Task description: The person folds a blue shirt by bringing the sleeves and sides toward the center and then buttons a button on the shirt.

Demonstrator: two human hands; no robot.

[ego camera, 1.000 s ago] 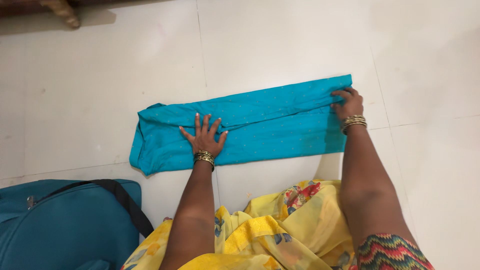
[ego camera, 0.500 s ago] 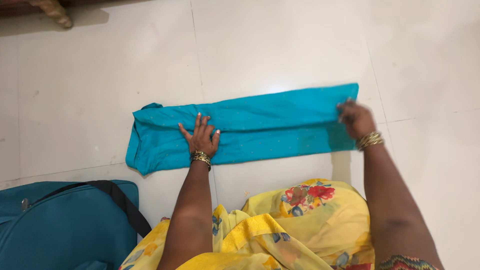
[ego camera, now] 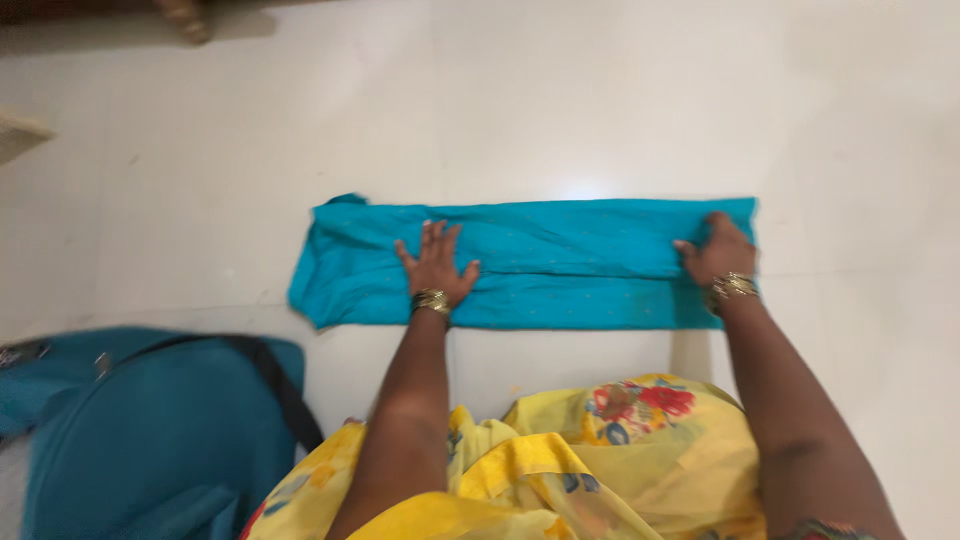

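View from above of a person seated on a pale tiled floor (ego camera: 600, 110). A turquoise cloth (ego camera: 560, 262), folded into a long narrow band, lies flat on the floor in front of the person, running left to right, with a crumpled end at the left and a straight edge at the right. The left hand (ego camera: 436, 266) rests palm down on the cloth near its middle, fingers spread wide and flat; it presses on the fabric rather than gripping it. The right hand (ego camera: 718, 256) sits at the right end of the cloth, fingers curled over the fabric near the edge; whether it pinches the cloth or only presses on it cannot be told. Both wrists carry gold bangles (ego camera: 431, 300). A yellow floral garment (ego camera: 560, 470) covers the person's lap at the bottom of the frame. A teal bag (ego camera: 150, 440) with a black strap (ego camera: 280, 385) lies on the floor at lower left, apart from the cloth.
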